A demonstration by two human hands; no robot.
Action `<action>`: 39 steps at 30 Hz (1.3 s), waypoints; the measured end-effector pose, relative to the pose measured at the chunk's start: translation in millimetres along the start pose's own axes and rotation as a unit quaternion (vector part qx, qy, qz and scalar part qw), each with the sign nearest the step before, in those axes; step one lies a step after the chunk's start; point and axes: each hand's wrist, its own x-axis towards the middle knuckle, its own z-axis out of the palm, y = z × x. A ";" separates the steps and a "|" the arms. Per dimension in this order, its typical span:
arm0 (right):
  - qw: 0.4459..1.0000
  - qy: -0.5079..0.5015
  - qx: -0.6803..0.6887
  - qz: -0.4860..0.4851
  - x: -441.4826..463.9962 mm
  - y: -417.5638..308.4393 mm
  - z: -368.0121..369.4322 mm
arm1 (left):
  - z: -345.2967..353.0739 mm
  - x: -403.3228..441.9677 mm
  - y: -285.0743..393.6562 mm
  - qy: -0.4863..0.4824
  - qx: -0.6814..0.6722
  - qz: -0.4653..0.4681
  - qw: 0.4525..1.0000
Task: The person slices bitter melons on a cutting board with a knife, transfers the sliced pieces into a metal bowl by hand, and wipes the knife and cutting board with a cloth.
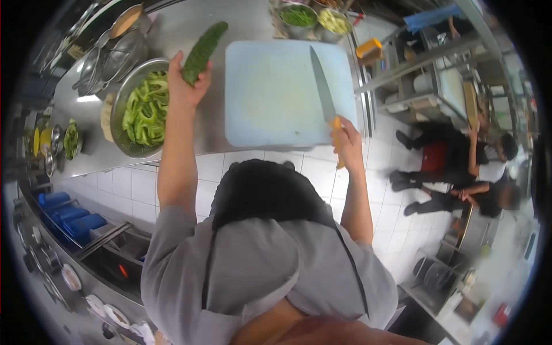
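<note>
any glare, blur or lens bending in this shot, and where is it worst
Head view: strong fisheye bending, worst toward the edges, with black corners; head view: a white glare patch on the steel counter, toward the left; head view: the co-workers at the right look soft, while the cucumber and knife read more clearly.

Over the left and middle of the cutting board (264, 92) there is room to pass. At the board's right, the knife (324, 86), held in the right grip (348, 139), bars the way. Left of the board, a strip of bench (213, 129) offers a lane, with the left grip (187, 84) and cucumber (204, 52) beside it and a big bowl (118, 129) farther out; small bowls (298, 31) block the board's far right.
</note>
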 end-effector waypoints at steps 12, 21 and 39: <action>0.960 -0.112 0.246 0.067 8.9 -5.7 -10.4 | 41.1 -25.5 -121.3 0.103 0.738 -0.095 0.661; 0.970 -0.129 0.202 0.031 -10.4 -21.3 25.7 | 31.4 -41.1 -137.2 -0.026 0.860 0.080 0.504; 0.990 0.060 0.123 -0.040 -55.8 -24.3 92.6 | -34.9 -27.8 -148.1 -0.069 0.690 0.303 0.654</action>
